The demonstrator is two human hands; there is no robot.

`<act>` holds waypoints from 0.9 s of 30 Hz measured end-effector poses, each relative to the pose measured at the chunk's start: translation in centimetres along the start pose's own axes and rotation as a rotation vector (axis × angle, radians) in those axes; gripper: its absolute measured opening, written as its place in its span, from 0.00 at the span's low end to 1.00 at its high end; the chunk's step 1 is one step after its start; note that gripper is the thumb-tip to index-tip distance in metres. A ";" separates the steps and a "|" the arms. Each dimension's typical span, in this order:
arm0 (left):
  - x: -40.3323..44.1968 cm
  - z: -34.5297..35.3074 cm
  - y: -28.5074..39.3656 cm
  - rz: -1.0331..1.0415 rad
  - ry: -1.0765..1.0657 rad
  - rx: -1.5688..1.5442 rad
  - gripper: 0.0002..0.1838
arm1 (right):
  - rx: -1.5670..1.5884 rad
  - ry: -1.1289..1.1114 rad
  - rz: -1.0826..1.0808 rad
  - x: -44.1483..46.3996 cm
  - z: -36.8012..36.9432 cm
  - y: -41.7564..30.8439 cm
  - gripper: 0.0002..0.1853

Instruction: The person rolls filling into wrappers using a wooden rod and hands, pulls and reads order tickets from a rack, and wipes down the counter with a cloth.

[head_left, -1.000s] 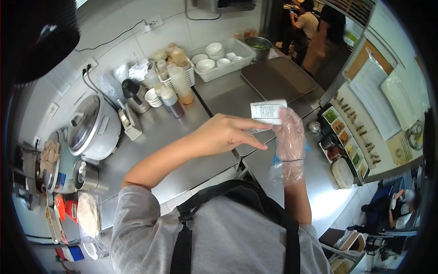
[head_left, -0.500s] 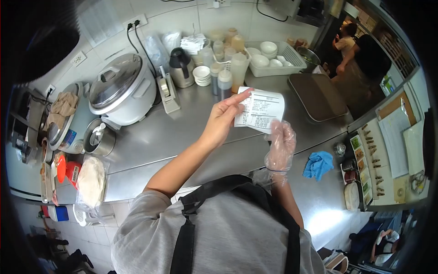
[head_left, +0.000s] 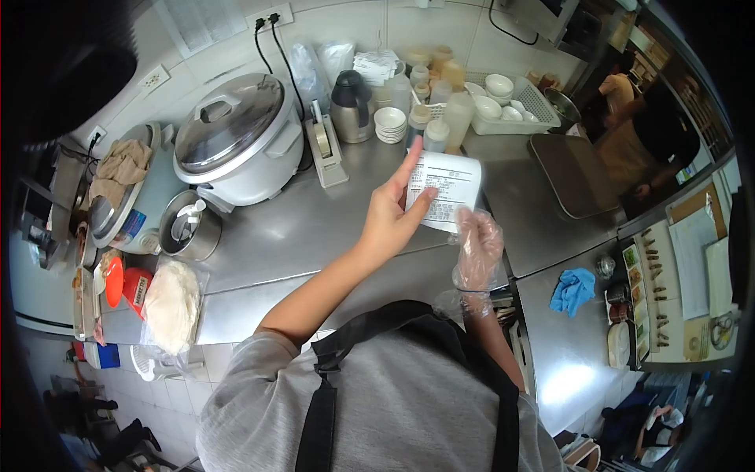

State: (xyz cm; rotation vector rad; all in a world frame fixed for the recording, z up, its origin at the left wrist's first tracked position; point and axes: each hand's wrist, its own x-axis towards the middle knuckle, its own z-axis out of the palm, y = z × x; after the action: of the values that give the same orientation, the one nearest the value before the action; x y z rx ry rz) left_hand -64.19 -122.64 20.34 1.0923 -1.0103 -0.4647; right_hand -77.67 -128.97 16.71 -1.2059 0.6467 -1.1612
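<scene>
A curled white printed receipt (head_left: pixel 450 185) is held up above the steel counter. My bare left hand (head_left: pixel 395 206) grips its left edge, with the thumb on the printed front and the index finger pointing up along the side. At the receipt's lower right corner, my right hand (head_left: pixel 478 248), in a clear plastic glove, has its fingers closed on the paper. Behind the receipt stand squeeze bottles (head_left: pixel 436 135) and a stack of small white bowls (head_left: pixel 390 124).
A large rice cooker (head_left: pixel 236 141), a tape dispenser (head_left: pixel 325 149) and a metal pot (head_left: pixel 191 228) stand left. To the right are a brown tray (head_left: pixel 574 175), a blue cloth (head_left: pixel 572 290) and a garnish rack (head_left: pixel 635 303). People (head_left: pixel 645 141) are beyond the counter.
My left hand has taken hold of the receipt, which was in my gloved right hand a second ago. The view has turned right to left across the counter, showing the blue cloth.
</scene>
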 end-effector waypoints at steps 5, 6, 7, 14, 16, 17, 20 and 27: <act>-0.9 -1.7 0.0 -0.026 0.019 0.188 0.41 | -0.002 -0.059 0.045 -0.2 1.7 -0.1 0.08; -1.0 -1.8 0.3 -0.028 0.032 0.206 0.39 | -0.011 -0.079 0.060 -0.2 1.9 -0.1 0.08; -1.0 -1.7 0.9 -0.028 0.045 0.225 0.36 | -0.019 -0.101 0.074 -0.1 1.9 -0.1 0.08; 3.0 -4.4 3.8 0.384 -0.117 0.559 0.20 | 0.046 -0.335 0.022 1.8 0.6 0.1 0.12; 5.7 -5.2 8.6 0.472 -0.142 0.743 0.19 | -0.040 -0.334 -0.001 3.1 -0.4 0.6 0.13; 6.8 -5.0 11.1 0.503 -0.162 0.826 0.19 | -0.016 -0.343 0.012 3.7 -0.6 0.3 0.13; 11.5 -4.7 17.1 0.839 -0.035 1.017 0.22 | 0.024 -0.356 0.055 4.8 -1.6 -0.2 0.14; 31.8 -9.6 23.0 1.154 0.453 0.772 0.15 | 0.058 -0.353 0.073 7.0 -2.7 1.4 0.12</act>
State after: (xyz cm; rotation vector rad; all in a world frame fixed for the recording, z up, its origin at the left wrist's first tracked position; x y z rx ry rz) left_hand -43.61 -131.73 53.91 0.9923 -1.2388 1.1339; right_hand -77.32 -136.55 15.86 -1.2867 0.3841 -0.8716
